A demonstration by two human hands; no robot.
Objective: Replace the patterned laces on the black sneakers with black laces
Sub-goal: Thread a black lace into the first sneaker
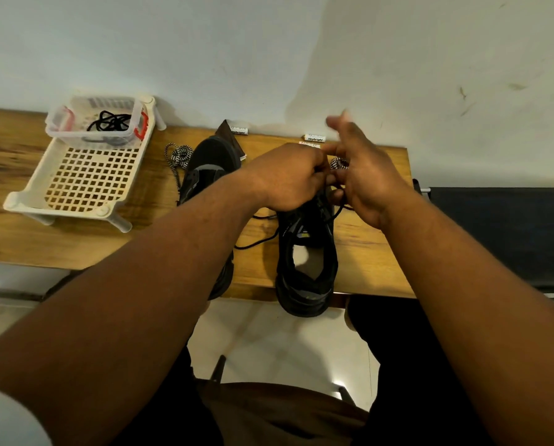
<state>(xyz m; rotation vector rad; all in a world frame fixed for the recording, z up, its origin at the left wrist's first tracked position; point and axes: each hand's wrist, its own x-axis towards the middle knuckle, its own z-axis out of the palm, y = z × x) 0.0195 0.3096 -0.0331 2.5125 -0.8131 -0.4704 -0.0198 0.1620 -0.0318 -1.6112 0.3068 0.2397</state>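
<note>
Head view: two black sneakers on a wooden table (366, 252), long axes running near-to-far, toes toward the wall. Right sneaker (306, 268) sits mid-table, heel overhanging the near edge, opening facing up. Left sneaker (205, 175) lies just beside it on the left, mostly hidden under the left forearm. Left hand (285, 178) is clenched over the right sneaker's lacing area, fingers curled and pinching a black lace (256, 243); that lace trails loose across the table between the two sneakers. Right hand (362, 178) is at the same spot, lower fingers curled at the lace, upper fingers raised and blurred; exact grasp hard to tell. Two patterned laces off the shoes: one (179, 156) bunched left of the left sneaker's toe, one (338, 163) peeking out behind the hands. White slatted tray (85, 181) at table's left, holding one clear tub (98, 123) at its far end with a tangle of black lace inside. Three small white labelled packets (315, 137) by the wall, plus one dark wrapper (229, 133) behind the left sneaker
</note>
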